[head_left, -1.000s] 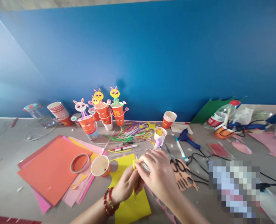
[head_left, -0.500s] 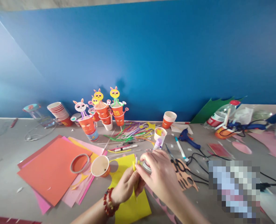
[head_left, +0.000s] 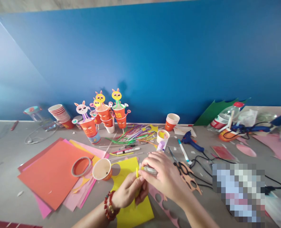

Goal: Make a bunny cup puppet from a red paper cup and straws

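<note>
My left hand point(head_left: 131, 188), with a red bead bracelet at the wrist, is closed around a yellow pipe cleaner point(head_left: 137, 172) whose bent end sticks up above the thumb. A thin white stick end shows beside it; I cannot tell which hand has it. My right hand point(head_left: 163, 174) is curled round a roll of clear tape point(head_left: 150, 170), its fingertips meeting the left hand's. Both hands hover over a yellow sheet point(head_left: 128, 210) with round cut-outs. An orange paper cup point(head_left: 102, 170) stands just left of them.
Coloured sheets point(head_left: 52, 171) with a tape roll point(head_left: 74, 161) on them lie left. Behind stand cup figures with rabbit heads point(head_left: 88, 126) and a pile of pipe cleaners point(head_left: 135, 134). Scissors point(head_left: 182, 167), a glue gun point(head_left: 191, 141) and black cables point(head_left: 202, 161) lie right.
The right hand has shifted slightly right and down, and the tape roll in it has tilted flatter. The left hand has moved very little, still holding the yellow pipe cleaner.
</note>
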Available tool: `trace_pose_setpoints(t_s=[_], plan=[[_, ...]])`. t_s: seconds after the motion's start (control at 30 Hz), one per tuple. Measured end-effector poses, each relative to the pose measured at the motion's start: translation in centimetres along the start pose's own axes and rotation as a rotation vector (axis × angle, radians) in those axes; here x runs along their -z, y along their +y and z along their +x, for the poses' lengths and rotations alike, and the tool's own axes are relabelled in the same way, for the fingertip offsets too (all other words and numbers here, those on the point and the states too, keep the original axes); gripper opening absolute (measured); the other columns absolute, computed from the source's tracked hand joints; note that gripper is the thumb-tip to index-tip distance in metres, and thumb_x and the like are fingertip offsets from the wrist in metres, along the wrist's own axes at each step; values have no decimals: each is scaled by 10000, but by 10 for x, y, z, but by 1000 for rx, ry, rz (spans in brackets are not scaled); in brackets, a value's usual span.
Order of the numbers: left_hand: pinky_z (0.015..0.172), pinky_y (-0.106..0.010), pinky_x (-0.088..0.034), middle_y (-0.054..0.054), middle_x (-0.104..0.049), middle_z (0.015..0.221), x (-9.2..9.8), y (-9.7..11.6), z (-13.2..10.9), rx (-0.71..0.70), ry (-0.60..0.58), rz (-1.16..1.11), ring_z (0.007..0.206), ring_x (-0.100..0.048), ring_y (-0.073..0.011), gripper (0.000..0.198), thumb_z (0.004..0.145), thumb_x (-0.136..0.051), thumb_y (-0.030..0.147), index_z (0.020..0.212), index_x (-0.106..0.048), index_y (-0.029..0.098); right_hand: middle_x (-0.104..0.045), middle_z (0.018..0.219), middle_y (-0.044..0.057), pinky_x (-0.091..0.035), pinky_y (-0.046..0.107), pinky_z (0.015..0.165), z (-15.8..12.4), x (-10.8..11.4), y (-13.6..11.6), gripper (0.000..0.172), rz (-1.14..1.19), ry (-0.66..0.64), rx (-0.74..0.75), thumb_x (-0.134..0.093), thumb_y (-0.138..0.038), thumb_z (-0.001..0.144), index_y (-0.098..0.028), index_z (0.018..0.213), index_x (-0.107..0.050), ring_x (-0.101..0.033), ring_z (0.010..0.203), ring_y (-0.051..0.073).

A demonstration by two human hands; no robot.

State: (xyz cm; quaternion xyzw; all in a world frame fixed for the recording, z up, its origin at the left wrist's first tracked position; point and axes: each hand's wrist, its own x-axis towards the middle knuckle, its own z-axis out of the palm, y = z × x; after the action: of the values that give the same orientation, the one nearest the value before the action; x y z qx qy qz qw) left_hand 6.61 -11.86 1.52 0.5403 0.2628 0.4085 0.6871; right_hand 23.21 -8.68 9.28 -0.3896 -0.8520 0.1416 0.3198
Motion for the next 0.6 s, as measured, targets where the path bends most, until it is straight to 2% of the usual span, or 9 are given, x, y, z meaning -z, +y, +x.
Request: trace_pose_setpoints(t_s=[0.13, 0.23, 0.33, 0.43, 0.6], plan=[[357, -164, -280, 46, -453, 470, 1, -2, -1, -7, -28, -9, 334, -374, -52, 438, 1011, -414, 509, 742, -480, 169, -637, 815, 17, -474, 321, 739, -2, 3, 0, 96, 57, -38, -28, -697, -236, 877, -226, 832, -613, -614, 827, 219], [352, -164, -267, 47, -449, 477, 1, -3, -1, -10, -12, -24, 335, -382, -53, 440, 1005, -426, 517, 742, -482, 170, -648, 903, 49, -506, 347, 766, -5, 1, 2, 77, 58, 44, -1, -671, -225, 887, -225, 917, -600, -621, 880, 236], [361, -167, -268, 43, -440, 472, 0, -1, 0, -5, 8, -2, 343, -381, -51, 489, 995, -424, 551, 696, -475, 168, -660, 1017, 82, -517, 407, 888, -8, -1, 1, 65, -21, 149, 159, -609, -168, 912, -225, 941, -597, -608, 1015, 259], [365, -173, -271, 43, -419, 452, -1, 1, 1, 5, 3, 20, 343, -365, -52, 553, 973, -409, 617, 656, -470, 167, -678, 1039, 63, -482, 472, 1016, -6, 2, -2, 181, -104, 120, 328, -513, -126, 949, -249, 909, -640, -602, 1065, 246], [348, -173, -262, 41, -417, 439, -2, -1, 0, 45, -5, 62, 330, -356, -54, 597, 944, -390, 680, 645, -469, 170, -689, 1053, 62, -477, 486, 1048, 1, 8, -3, 214, -128, 51, 390, -494, -150, 964, -235, 902, -680, -608, 1049, 226]])
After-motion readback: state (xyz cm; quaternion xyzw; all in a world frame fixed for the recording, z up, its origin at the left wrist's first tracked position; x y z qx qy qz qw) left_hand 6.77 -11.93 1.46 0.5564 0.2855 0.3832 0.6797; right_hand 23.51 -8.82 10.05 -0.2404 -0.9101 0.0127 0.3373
